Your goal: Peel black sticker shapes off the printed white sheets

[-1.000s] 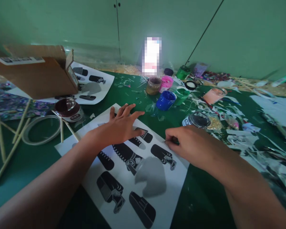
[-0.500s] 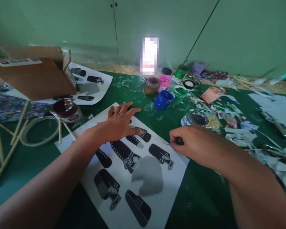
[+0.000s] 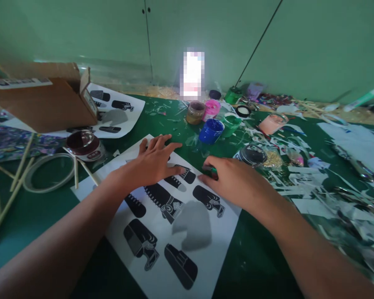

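Item: one printed sheet [image 3: 174, 236], white paper with dark, rounded, boot-like and banded shapes and one plain grey shape, lying on the green bench [image 3: 262, 261] under the left fingers and reaching from there toward the wearer. Left hand [image 3: 154, 160]: fingers spread and open, palm down over the far part of the sheet, thumb beside a printed shape. Right hand [image 3: 227, 176]: thumb and forefinger curled toward each other at the sheet's right-hand edge; whether anything thin is pinched between them cannot be told. Handling, as judged: very light, thin and limp, quick to crease or tear, likely to slide on a smooth bench unless weighted by a flat palm. Best hold: spread fingers on the bare paper between shapes, or a soft pinch at the margin below the right fingers, off the print. Adjacent stock: blue paint jar [image 3: 211, 131] beyond and between the two sets of fingers; dark paint jar [image 3: 251, 155] just beyond the right knuckles; dark red paint jar [image 3: 84, 145] to the left of the left fingers; thin sticks [image 3: 87, 170] crossing the sheet's left edge; paper scraps [image 3: 308, 178] right of the right fingers.
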A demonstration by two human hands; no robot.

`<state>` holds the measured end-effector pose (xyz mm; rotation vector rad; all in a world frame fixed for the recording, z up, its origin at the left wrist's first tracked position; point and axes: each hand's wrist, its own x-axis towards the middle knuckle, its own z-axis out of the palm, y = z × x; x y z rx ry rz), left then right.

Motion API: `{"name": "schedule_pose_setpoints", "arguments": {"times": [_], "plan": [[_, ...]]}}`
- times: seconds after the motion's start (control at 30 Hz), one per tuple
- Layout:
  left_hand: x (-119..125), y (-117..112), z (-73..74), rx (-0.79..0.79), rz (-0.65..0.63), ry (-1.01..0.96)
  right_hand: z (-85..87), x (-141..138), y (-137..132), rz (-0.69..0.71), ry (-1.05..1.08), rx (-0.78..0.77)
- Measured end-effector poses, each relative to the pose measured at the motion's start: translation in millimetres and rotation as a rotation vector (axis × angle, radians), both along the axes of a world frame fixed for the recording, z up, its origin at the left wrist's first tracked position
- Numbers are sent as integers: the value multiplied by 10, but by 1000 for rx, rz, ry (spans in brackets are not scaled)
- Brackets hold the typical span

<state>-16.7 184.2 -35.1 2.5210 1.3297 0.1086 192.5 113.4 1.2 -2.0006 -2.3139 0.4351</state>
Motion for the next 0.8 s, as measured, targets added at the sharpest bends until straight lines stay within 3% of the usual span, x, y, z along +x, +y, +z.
{"name": "schedule_pose_setpoints", "arguments": {"times": [0.5,0.63,0.8], "plan": [[2,-2,-16,18,11,2,-62,-97,-1,46,-125,85],[-10,-3,-5,17,4,2,-28,-81,-6,35,-45,86],[3,-67,91,-58,-130,8,-26,-74,-29,99,122,46]]}}
